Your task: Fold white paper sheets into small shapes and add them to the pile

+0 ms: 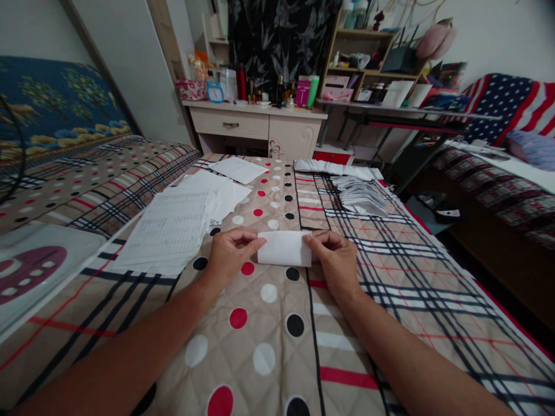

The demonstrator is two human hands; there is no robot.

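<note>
A small white folded-looking piece of paper (284, 249) is held level over the middle of the patterned bedspread. My left hand (232, 254) pinches its left end between thumb and fingers. At the opposite end, my right hand (336, 257) grips the upper right corner in the same way. Left of my hands lies a loose stack of printed sheets (169, 222), with blank white sheets (217, 193) partly under it and another sheet (240, 170) farther back. On the right side sits a pile of folded papers (359, 195), overlapping one another.
Behind that pile lies a long white bundle (338, 169). A white board with a purple print (34, 271) rests at the left. Past the bed's far edge stand a cream dresser (234, 124) crowded with bottles and a desk (403, 112) with shelves.
</note>
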